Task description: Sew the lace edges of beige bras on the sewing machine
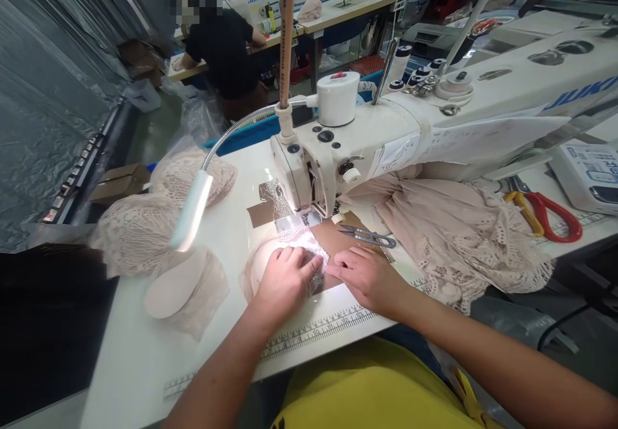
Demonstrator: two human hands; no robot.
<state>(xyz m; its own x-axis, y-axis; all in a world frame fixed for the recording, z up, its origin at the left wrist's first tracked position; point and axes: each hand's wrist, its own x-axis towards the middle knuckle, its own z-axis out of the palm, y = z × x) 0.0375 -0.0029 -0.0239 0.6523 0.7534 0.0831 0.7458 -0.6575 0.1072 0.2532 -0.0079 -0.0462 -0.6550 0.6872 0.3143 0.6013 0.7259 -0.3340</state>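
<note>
My left hand [284, 279] lies on a pale lace piece [309, 241] over a padded cup [257, 263], fingers pressed together on the fabric. My right hand [363, 272] rests beside it, fingers curled, pinching the lace's right edge. Both sit just in front of the needle area [309, 213] of a white sewing machine [367, 139]. A small thread snip [369, 237] lies on the table just beyond my right hand.
Stacks of lace cups [159, 216] and a pad [176, 284] lie at left under a gooseneck lamp [193, 210]. A beige lace heap [458, 236] and red-handled scissors [550, 213] sit at right. A seated person [222, 49] works at a far table.
</note>
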